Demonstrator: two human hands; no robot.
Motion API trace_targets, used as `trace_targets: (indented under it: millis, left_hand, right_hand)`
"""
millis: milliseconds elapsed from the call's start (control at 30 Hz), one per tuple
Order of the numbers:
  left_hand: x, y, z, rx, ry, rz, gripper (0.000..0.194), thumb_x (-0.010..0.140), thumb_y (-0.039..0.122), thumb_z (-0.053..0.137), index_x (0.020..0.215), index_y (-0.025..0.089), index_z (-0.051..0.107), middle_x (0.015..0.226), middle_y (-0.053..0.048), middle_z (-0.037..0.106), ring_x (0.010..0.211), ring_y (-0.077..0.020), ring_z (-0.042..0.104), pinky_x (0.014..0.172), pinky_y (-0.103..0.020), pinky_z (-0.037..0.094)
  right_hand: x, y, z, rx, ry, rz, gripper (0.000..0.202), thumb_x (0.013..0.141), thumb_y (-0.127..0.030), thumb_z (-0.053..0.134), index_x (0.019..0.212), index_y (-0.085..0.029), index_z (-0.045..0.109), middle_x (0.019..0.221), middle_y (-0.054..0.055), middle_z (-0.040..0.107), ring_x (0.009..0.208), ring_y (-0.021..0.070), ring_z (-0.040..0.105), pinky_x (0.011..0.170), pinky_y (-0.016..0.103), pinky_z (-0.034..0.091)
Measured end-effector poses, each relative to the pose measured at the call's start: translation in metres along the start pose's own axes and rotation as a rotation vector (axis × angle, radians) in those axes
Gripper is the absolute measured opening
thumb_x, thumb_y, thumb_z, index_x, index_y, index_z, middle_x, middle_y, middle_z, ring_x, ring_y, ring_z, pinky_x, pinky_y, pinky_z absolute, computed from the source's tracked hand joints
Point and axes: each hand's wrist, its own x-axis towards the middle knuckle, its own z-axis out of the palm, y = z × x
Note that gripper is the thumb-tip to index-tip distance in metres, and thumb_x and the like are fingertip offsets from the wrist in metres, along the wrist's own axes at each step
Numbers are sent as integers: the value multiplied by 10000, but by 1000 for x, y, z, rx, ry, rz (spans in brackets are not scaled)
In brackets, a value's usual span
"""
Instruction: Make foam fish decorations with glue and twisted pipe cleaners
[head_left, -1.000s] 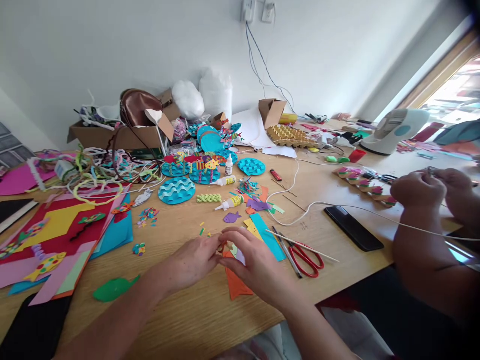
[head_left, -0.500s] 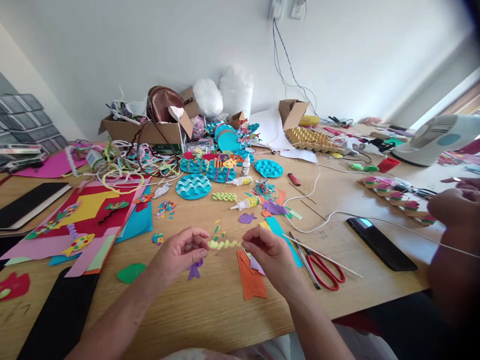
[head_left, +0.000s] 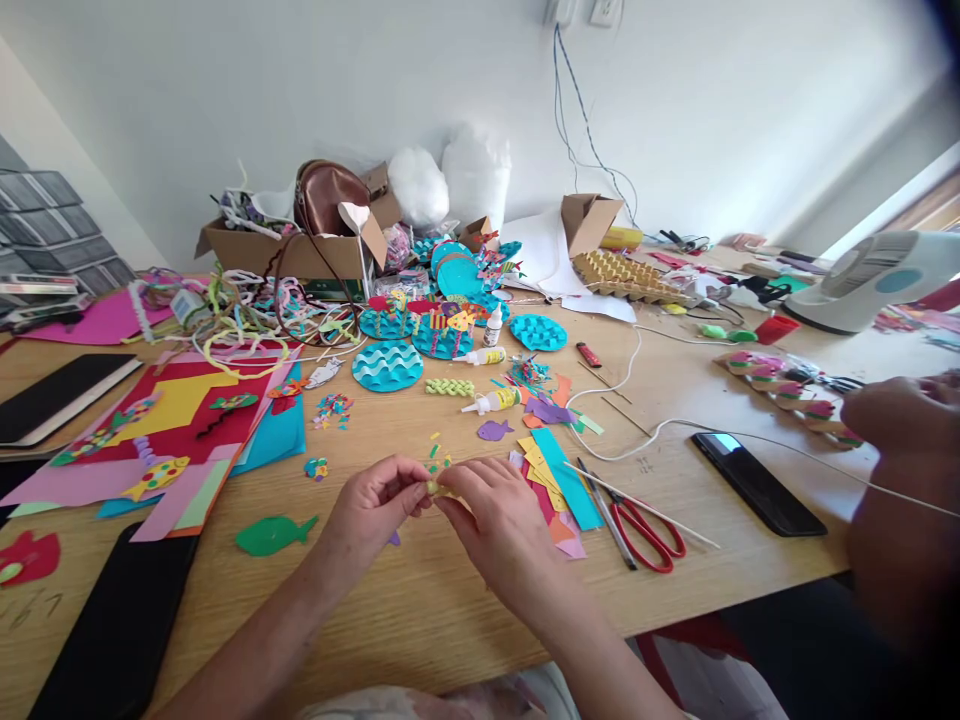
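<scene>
My left hand [head_left: 384, 494] and my right hand [head_left: 491, 512] meet above the table's front middle, both closed in a pinch. Between their fingertips is a pale yellow coiled pipe cleaner [head_left: 433, 488], mostly hidden by the fingers. A purple paper piece [head_left: 394, 538] peeks out below my left hand. To the left lies a green paper fish [head_left: 271, 536]; beyond my hands is a purple paper fish [head_left: 495, 430]. Colored paper strips [head_left: 568, 480], red-handled scissors [head_left: 651, 540], a dark pen-like tool [head_left: 609, 520] and a thin stick [head_left: 652, 510] lie right of my right hand.
Behind stand glue bottles [head_left: 491, 401], a wavy blue disc [head_left: 388, 366] and a green braided coil [head_left: 449, 387]. A white cable [head_left: 637, 452] crosses the right side near a black phone [head_left: 757, 484]. Another person's hand [head_left: 892, 420] is at the right. Paper sheets [head_left: 187, 410] cover the left.
My hands have come together, my right hand moving left, so the stretched yellow coil is now mostly covered. More paper strips show beside my right hand, and the green fish is fully uncovered.
</scene>
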Motion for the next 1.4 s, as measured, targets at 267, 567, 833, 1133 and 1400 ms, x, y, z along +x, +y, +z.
trace_targets:
  millis: [267, 567, 833, 1133, 1400]
  left_hand:
    - [0, -9, -6, 206, 33, 131, 163, 724, 339, 608, 748, 186, 557, 612, 31, 540, 539, -119, 529, 483, -209, 465]
    - [-2, -8, -6, 394, 59, 182, 182, 770, 324, 544, 738, 171, 636, 579, 0, 593, 532, -132, 537, 477, -202, 444]
    - [1, -12, -1, 374, 84, 154, 179, 763, 311, 529, 733, 172, 639, 557, 4, 582, 493, -121, 520, 446, -196, 414]
    - [1, -18, 7, 14, 124, -37, 169, 691, 318, 559, 634, 159, 565, 541, 23, 564, 466, -88, 487, 434, -178, 378]
    - [4, -16, 0, 125, -5, -97, 225, 694, 373, 565, 739, 153, 581, 563, 34, 548, 452, -94, 509, 403, -186, 392]
  right_hand:
    - [0, 3, 19, -93, 6, -35, 156, 874, -191, 547, 732, -208, 608, 693, 2, 637, 696, 148, 555, 649, 273, 331]
    - [-3, 1, 28, -124, 55, -39, 144, 882, -199, 537, 754, -206, 603, 725, 1, 639, 714, 151, 524, 668, 283, 320]
    - [-4, 2, 32, -43, 107, -28, 125, 856, -173, 572, 748, -211, 623, 730, 6, 650, 712, 153, 533, 658, 271, 328]
    - [-2, 18, 45, 191, 175, 58, 111, 814, -120, 596, 761, -201, 650, 703, 2, 639, 694, 140, 563, 643, 243, 368]
    - [-2, 21, 44, 128, 165, 9, 121, 831, -130, 585, 775, -202, 666, 727, 14, 656, 716, 147, 569, 661, 251, 366]
